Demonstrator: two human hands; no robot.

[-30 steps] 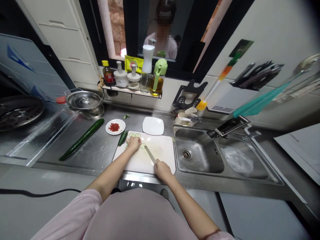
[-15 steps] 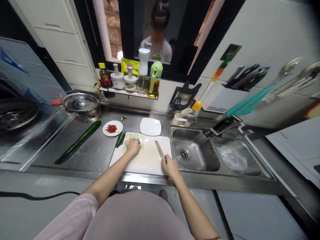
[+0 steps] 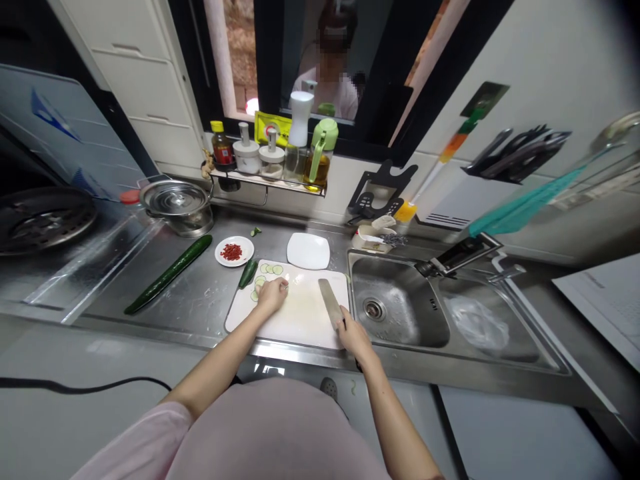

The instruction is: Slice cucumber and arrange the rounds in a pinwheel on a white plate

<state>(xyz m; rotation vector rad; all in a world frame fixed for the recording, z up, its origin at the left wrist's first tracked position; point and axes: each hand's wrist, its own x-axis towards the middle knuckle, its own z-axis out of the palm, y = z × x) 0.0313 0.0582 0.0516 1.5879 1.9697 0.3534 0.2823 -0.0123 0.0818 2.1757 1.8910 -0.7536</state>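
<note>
My right hand (image 3: 354,333) is wrapped round the handle of a kitchen knife (image 3: 330,301), whose broad blade lies low over the right side of the white cutting board (image 3: 300,327). Over the board's left half, my left hand (image 3: 273,295) is closed in a pinch, with the pale edge of a cucumber slice (image 3: 287,287) just showing at the fingertips. Several thin cucumber slices (image 3: 271,269) lie flat behind and left of that hand, some partly covered by it. A short cut piece of cucumber (image 3: 248,273) rests at the board's upper left edge.
A whole cucumber (image 3: 170,273) lies on the steel counter at left. Behind the board stand a plate of chopped red bits (image 3: 232,252) and a white square plate (image 3: 309,251). The sink (image 3: 400,300) is at right; a lidded pot (image 3: 187,217) stands back left.
My left hand has lifted off the slices and shifted slightly right, fingers now pinched together. The knife blade has turned to show more of its flat side. The view has shifted slightly.
</note>
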